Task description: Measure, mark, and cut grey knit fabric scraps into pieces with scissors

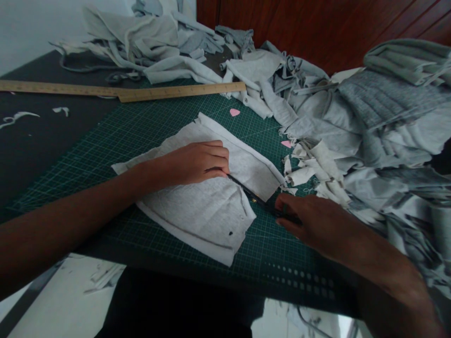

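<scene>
A light grey piece of knit fabric [197, 211] lies on the green cutting mat [169, 115], slit inward from its right side. My right hand [306, 220] is closed round the handles of dark scissors [248, 191]. Their narrow blades lie along the slit, between the two flaps of fabric. My left hand [200, 162] rests on the cloth with its fingers curled together, pinching it right at the scissors' tip. The exact fingertip grip is partly hidden. A small dark hole shows in the near flap.
Wooden rulers [183, 91] lie across the mat's far side. Heaped grey cloth [317, 112] covers the back and right, with small scraps [320, 171] beside the work. Pink chips [234, 112] lie on the mat. The dark table's front edge is close to my body.
</scene>
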A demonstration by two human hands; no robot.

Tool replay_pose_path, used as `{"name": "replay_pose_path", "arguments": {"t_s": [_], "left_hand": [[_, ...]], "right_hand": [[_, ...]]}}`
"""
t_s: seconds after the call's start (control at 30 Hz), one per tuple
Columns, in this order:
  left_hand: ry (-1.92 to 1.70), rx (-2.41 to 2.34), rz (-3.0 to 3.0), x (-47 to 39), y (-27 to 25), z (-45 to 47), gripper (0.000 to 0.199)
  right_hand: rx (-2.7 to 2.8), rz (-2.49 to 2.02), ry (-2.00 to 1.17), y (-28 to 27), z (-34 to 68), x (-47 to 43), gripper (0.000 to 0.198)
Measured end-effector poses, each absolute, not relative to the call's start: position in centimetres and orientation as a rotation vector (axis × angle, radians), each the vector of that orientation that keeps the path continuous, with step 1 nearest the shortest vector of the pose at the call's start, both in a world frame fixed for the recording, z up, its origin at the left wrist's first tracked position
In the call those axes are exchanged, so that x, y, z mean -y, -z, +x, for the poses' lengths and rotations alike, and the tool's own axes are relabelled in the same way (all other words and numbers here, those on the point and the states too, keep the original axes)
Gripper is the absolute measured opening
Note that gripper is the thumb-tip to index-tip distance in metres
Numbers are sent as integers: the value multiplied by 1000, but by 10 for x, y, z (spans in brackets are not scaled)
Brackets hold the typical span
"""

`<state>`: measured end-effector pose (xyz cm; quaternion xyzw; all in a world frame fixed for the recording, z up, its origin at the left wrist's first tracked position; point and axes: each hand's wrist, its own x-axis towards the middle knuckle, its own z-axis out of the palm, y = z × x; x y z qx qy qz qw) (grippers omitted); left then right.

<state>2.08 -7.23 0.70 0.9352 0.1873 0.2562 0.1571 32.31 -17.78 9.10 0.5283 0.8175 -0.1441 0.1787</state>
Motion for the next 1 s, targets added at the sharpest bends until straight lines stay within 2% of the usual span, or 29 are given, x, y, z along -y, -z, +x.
{"name": "replay_pose_path", "arguments": {"t_s": [0.17, 0.3, 0.53, 0.8, 1.0], "left_hand": [[-702, -539, 2705, 74, -9, 21, 22], [-702, -533, 2716, 74, -9, 21, 20], [-715, -519, 2704, 73, -7, 21, 21], [-696, -540, 2700, 75, -10, 21, 22], [-677, -571, 2742, 75, -7, 20, 19]], "right_hand": [[-2400, 1422, 542, -82, 335, 178, 3], [-2423, 1352, 641, -78, 343, 179, 9], [-2444, 1358, 467, -75, 340, 190, 10], [-2430, 1375, 461, -73, 342, 198, 6], [-2362, 1437, 642, -73, 343, 193, 11]]}}
